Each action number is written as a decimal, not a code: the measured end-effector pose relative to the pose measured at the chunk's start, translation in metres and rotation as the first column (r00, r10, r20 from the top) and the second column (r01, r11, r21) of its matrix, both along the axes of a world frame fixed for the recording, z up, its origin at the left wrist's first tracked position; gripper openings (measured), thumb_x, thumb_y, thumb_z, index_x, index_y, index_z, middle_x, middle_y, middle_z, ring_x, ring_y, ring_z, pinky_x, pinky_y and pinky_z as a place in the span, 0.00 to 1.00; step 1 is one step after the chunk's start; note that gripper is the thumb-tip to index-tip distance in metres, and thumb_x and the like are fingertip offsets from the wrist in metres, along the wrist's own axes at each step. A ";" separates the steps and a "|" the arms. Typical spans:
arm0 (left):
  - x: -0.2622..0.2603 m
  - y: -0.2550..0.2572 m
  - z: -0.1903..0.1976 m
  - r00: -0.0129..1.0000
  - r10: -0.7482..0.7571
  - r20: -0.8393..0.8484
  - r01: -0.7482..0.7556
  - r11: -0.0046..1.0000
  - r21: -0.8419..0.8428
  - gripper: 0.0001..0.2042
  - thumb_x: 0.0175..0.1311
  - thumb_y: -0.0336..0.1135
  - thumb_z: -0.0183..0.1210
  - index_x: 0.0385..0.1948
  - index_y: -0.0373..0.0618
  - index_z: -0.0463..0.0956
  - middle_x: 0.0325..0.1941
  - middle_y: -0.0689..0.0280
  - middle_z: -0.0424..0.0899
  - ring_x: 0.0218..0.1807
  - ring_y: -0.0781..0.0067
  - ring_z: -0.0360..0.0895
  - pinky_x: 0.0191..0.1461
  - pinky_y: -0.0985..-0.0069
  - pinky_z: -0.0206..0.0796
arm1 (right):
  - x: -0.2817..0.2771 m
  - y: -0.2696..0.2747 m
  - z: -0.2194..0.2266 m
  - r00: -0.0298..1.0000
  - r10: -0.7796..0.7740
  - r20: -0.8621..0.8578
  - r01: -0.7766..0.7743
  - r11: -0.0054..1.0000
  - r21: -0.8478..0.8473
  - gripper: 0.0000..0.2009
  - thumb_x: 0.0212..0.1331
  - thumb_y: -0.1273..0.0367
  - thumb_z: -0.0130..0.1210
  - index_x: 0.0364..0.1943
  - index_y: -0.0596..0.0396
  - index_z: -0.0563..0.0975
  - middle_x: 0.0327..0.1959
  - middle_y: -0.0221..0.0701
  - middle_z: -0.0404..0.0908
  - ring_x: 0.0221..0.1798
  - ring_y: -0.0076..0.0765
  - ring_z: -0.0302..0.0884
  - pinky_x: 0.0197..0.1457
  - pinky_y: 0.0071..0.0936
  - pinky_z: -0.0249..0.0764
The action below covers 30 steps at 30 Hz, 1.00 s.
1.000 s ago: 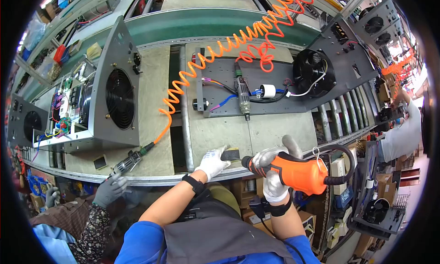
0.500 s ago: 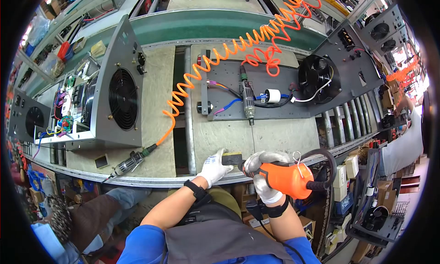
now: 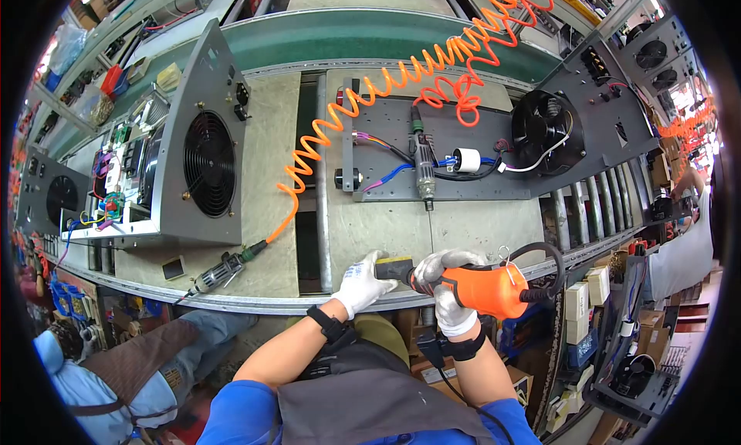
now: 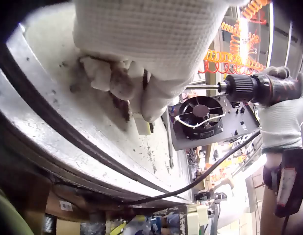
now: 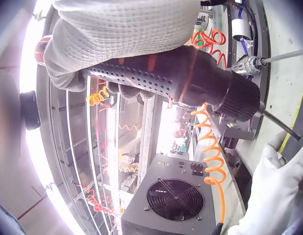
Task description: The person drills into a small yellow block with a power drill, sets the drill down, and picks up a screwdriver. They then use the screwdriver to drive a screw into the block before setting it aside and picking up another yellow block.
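My gloved left hand (image 3: 363,285) pinches a small dark block (image 3: 394,269) with a yellow edge at the table's front. In the left wrist view the fingers of that hand (image 4: 141,44) curl downward near the surface. My gloved right hand (image 3: 450,291) grips an orange and black power screwdriver (image 3: 490,291), its nose pointing left at the block. The right wrist view shows the driver's black collar (image 5: 239,95) and its thin metal bit, whose tip appears over the dark block (image 5: 301,127); contact cannot be made out. The left hand (image 5: 276,196) is beside the block.
Behind my hands lies a grey panel (image 3: 471,184) with a black fan (image 3: 546,132) and an air screwdriver (image 3: 424,167) on it. A grey cabinet (image 3: 174,217) stands left, near another screwdriver (image 3: 224,275). Orange coiled hoses (image 3: 370,92) hang across. Another person (image 3: 127,368) is at lower left.
The orange driver has shifted left and its nose has come close to the block. The other person's gloved hand has left the air screwdriver on the left. The scene has shifted slightly right in view.
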<state>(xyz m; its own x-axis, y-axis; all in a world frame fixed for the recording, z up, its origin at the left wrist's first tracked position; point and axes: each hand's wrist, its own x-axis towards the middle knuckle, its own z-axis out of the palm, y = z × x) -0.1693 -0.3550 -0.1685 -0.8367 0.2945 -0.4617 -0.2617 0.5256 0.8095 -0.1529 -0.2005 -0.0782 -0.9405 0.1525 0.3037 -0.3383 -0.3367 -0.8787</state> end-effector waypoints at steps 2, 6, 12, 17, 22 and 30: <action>-0.004 0.000 0.023 0.986 0.031 0.162 -0.039 0.998 0.047 0.30 0.48 0.37 0.71 0.55 0.40 0.71 0.33 0.56 0.84 0.28 0.69 0.82 0.34 0.73 0.74 | -0.003 0.004 -0.007 1.000 0.028 -0.007 -0.028 0.999 -0.039 0.21 0.54 0.65 0.67 0.49 0.52 0.70 0.29 0.33 0.77 0.27 0.32 0.74 0.32 0.36 0.75; 0.004 0.000 0.024 0.999 -0.020 -0.033 0.021 0.999 0.038 0.31 0.48 0.37 0.70 0.56 0.41 0.70 0.32 0.57 0.84 0.26 0.70 0.82 0.33 0.74 0.74 | 0.004 0.000 0.001 0.994 0.044 0.097 -0.028 0.987 -0.155 0.22 0.44 0.84 0.52 0.48 0.54 0.68 0.34 0.32 0.78 0.36 0.32 0.77 0.42 0.32 0.77; -0.008 0.015 0.025 0.984 -0.066 -0.164 0.080 0.993 0.082 0.30 0.49 0.35 0.66 0.58 0.42 0.70 0.37 0.56 0.84 0.27 0.69 0.82 0.34 0.72 0.74 | 0.016 0.009 0.006 0.996 -0.087 -0.002 0.086 0.981 0.172 0.25 0.50 0.68 0.67 0.51 0.54 0.68 0.32 0.31 0.78 0.36 0.33 0.77 0.42 0.34 0.76; -0.015 0.033 0.036 0.956 -0.174 -0.235 0.179 0.984 0.001 0.31 0.48 0.39 0.67 0.58 0.42 0.70 0.39 0.54 0.84 0.32 0.66 0.84 0.39 0.72 0.74 | 0.017 0.018 0.030 0.972 -0.226 -0.067 0.233 0.962 0.143 0.28 0.48 0.61 0.72 0.49 0.52 0.68 0.29 0.32 0.76 0.32 0.35 0.77 0.39 0.38 0.77; -0.009 0.022 0.030 0.971 -0.227 -0.074 0.219 0.970 -0.108 0.34 0.47 0.48 0.66 0.59 0.42 0.70 0.47 0.49 0.83 0.50 0.53 0.81 0.55 0.65 0.70 | 0.027 0.029 0.077 0.972 -0.221 -0.075 0.219 0.975 -0.039 0.17 0.53 0.71 0.65 0.43 0.55 0.69 0.27 0.36 0.76 0.28 0.38 0.77 0.34 0.38 0.78; -0.015 -0.020 -0.001 0.963 -0.177 -0.201 0.130 0.966 -0.223 0.29 0.54 0.37 0.63 0.60 0.41 0.69 0.47 0.48 0.82 0.51 0.51 0.79 0.58 0.65 0.69 | 0.060 0.059 0.135 0.913 -0.352 -0.207 0.366 0.930 0.029 0.30 0.53 0.52 0.67 0.52 0.56 0.68 0.27 0.33 0.76 0.26 0.33 0.75 0.30 0.32 0.75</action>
